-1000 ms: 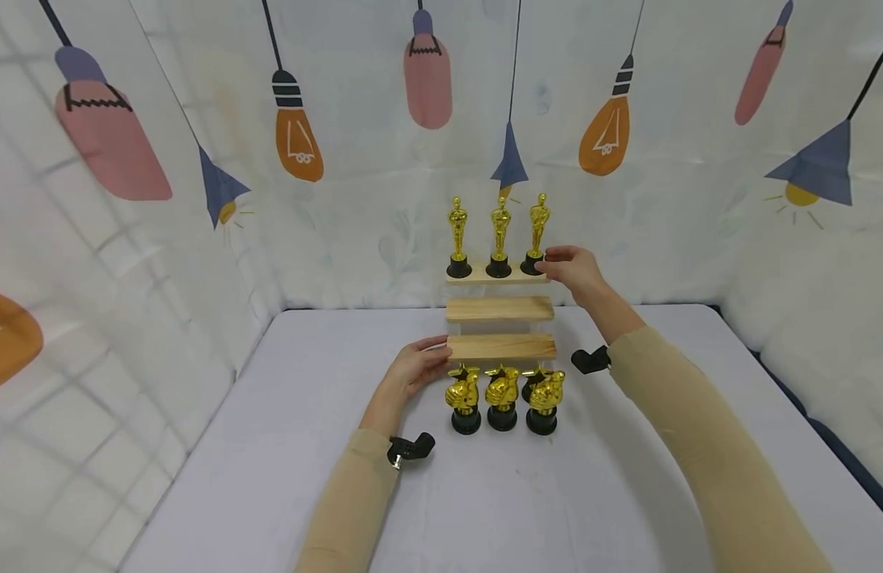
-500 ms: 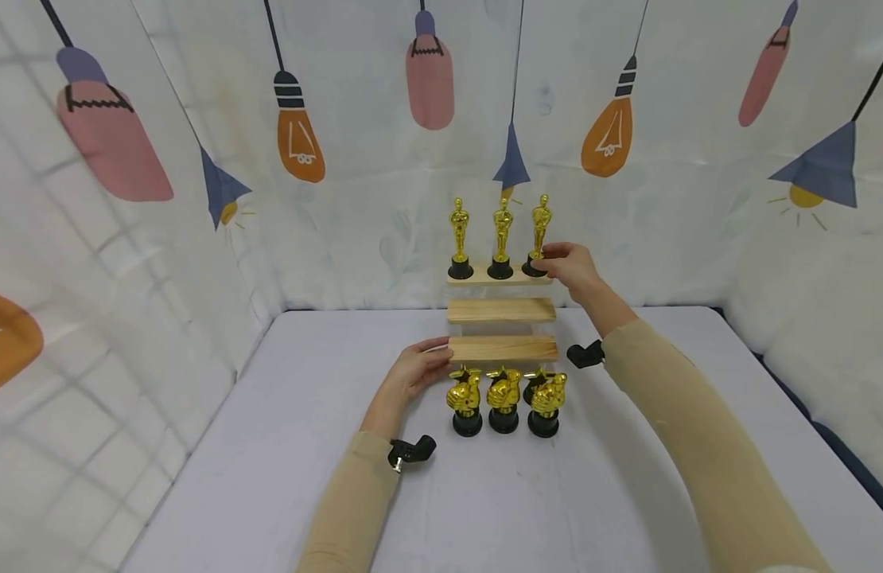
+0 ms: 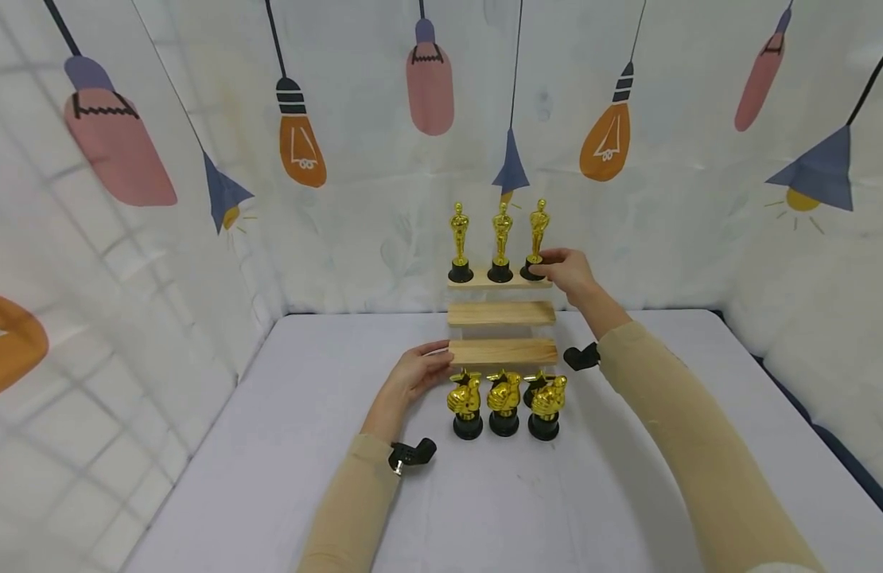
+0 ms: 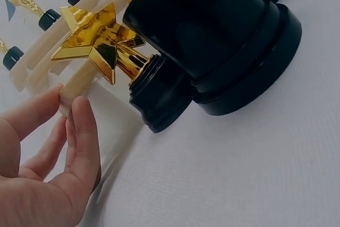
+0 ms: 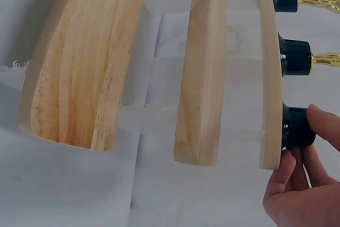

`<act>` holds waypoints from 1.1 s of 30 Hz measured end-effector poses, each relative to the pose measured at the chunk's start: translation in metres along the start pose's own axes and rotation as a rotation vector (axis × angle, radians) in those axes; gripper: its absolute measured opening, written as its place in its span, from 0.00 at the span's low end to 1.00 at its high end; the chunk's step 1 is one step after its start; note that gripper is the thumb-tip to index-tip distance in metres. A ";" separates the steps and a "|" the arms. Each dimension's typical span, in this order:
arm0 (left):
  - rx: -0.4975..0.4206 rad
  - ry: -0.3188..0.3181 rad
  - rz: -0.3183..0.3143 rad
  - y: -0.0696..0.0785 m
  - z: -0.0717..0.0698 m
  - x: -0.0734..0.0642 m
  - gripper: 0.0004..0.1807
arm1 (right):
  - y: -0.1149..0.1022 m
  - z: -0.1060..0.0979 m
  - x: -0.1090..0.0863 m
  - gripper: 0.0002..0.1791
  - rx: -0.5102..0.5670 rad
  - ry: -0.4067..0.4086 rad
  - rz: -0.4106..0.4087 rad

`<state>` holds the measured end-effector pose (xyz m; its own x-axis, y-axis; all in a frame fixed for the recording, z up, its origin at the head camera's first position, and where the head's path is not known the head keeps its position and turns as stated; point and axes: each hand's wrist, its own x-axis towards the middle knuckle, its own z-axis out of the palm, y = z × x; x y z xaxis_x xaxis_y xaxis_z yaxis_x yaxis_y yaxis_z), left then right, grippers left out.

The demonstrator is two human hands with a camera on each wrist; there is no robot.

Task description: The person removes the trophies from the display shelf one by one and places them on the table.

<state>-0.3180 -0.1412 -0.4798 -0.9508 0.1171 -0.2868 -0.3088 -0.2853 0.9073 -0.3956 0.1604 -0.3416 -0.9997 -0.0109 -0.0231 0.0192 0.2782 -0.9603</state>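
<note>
A tiered wooden display stand has bottom [image 3: 503,351], middle [image 3: 501,313] and top [image 3: 480,279] boards. My left hand [image 3: 417,372] pinches the left end of the bottom board; in the left wrist view that board end [image 4: 76,86] sits between thumb and finger. On the top board, three gold figure trophies stand upright in a row. My right hand [image 3: 572,273] holds the rightmost figure trophy [image 3: 538,229] by its black base [image 5: 297,126], which rests at the board's right end. The left [image 3: 459,235] and middle [image 3: 502,235] figure trophies stand apart from my fingers.
Three gold thumbs-up trophies [image 3: 503,393] stand on the white-covered table [image 3: 484,509] before the stand. Star trophies [image 4: 98,41] sit behind them, partly hidden. A patterned curtain [image 3: 370,223] hangs close behind the stand.
My right hand and the rightmost figure trophy have shifted slightly left, closer to the middle one. My left hand has stayed at the bottom board's end.
</note>
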 end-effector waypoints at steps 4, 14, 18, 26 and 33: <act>0.009 0.003 -0.001 -0.001 -0.001 0.001 0.27 | 0.003 0.000 0.001 0.28 -0.011 -0.007 -0.034; 0.013 0.013 0.007 0.001 0.000 0.000 0.26 | 0.000 -0.003 0.000 0.30 -0.014 -0.018 -0.030; 0.015 0.010 -0.001 0.000 0.000 -0.001 0.26 | 0.002 -0.004 -0.001 0.30 -0.010 -0.016 -0.044; 0.022 0.008 -0.002 0.001 0.000 -0.003 0.27 | 0.006 -0.005 -0.005 0.29 -0.012 -0.010 -0.069; 0.018 0.000 -0.007 0.003 0.001 -0.005 0.27 | 0.005 -0.010 -0.010 0.31 -0.015 -0.025 -0.082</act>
<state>-0.3138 -0.1417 -0.4752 -0.9487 0.1193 -0.2927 -0.3146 -0.2678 0.9107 -0.3856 0.1713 -0.3437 -0.9972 -0.0583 0.0479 -0.0628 0.2892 -0.9552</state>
